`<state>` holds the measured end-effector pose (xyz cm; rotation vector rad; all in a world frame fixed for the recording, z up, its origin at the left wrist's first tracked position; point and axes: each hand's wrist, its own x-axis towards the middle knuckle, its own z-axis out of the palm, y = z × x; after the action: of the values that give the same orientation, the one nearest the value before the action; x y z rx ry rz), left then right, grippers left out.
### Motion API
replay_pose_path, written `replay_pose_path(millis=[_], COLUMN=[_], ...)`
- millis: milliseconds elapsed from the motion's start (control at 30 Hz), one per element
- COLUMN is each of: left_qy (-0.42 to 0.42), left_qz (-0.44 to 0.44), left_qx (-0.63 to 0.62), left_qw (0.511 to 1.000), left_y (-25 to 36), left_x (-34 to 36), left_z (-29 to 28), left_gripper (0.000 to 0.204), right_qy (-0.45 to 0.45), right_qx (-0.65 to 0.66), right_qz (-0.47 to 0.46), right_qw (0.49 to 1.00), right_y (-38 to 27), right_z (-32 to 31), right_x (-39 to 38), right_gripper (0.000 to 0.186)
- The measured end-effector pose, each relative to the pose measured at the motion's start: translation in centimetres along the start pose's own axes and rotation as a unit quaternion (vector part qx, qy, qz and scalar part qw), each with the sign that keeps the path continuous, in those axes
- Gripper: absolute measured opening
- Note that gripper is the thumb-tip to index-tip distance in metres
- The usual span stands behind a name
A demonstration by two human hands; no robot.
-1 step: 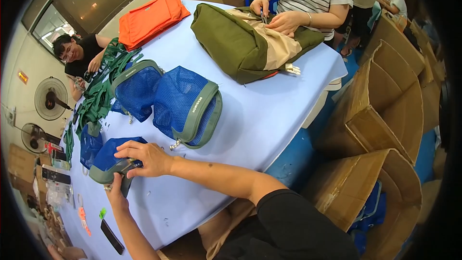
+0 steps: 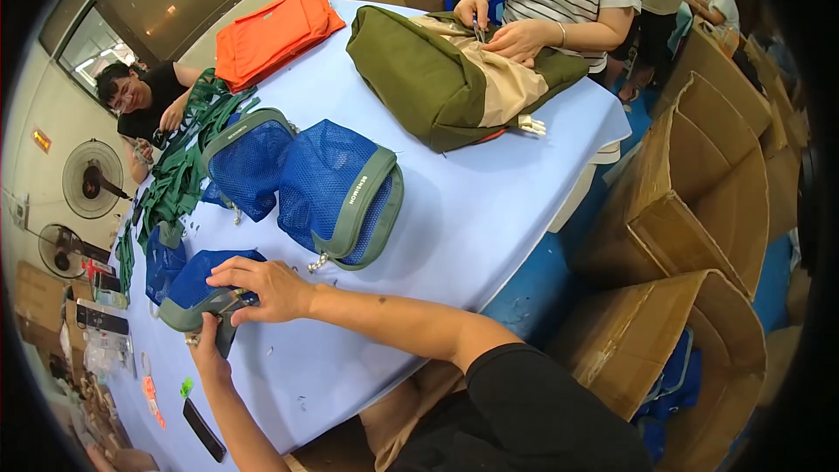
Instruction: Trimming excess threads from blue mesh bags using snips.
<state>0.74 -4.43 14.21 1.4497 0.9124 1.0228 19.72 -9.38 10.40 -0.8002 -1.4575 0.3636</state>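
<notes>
**Small mesh pouch in hand, near a boxy mesh bag**

The boxy mesh bag, blue netting edged by a wide, rounded grey-green band, lies on a smooth pale cloth-like table surface; a shiny beaded piece sits at its near corner. The small mesh pouch, softer and more crumpled, is left of that bag and closer to the wearer. The left hand pinches its curved grey trim, thumb on top, the fingers mostly hidden. The right hand arches over the pouch's edge, fingers spread and bent, thumb apart from them; whether it grips the trim or a small dark object there, I cannot tell.

Against the boxy bag's left side rests a second mesh bag, similarly banded. Further left is a tangle of flat green strips. Beyond the boxy bag, to the left, lies flat, folded orange fabric; beyond it to the right, a bulky olive bag with crinkled beige cloth under a co-worker's hands. Well to its right stand creased, open cardboard boxes.
</notes>
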Motion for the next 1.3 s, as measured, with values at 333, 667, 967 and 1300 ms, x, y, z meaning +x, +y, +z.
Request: replay_pose_path(millis=[333, 667, 967, 1300], left_qy=[-0.028, 0.002, -0.048, -0.032], left_qz=[-0.023, -0.051, 0.047, 0.290], left_qx=[0.172, 0.079, 0.211, 0.467], left_qw=[0.984, 0.996, 0.975, 0.835], left_y=[3.2, 2.4, 3.1, 4.8], left_x=[3.0, 3.2, 3.1, 0.0], left_z=[0.4, 0.3, 0.5, 3.5], left_gripper=[0.027, 0.032, 0.023, 0.026], right_qy=[0.067, 0.032, 0.033, 0.163], right_qx=[0.057, 0.114, 0.039, 0.109], right_qz=[0.033, 0.062, 0.079, 0.150], right_qw=[0.996, 0.991, 0.996, 0.969], right_y=[0.7, 1.0, 1.5, 1.1], right_z=[0.5, 0.5, 0.9, 1.0], right_x=[0.4, 0.7, 0.4, 0.5], right_gripper=[0.035, 0.029, 0.023, 0.021])
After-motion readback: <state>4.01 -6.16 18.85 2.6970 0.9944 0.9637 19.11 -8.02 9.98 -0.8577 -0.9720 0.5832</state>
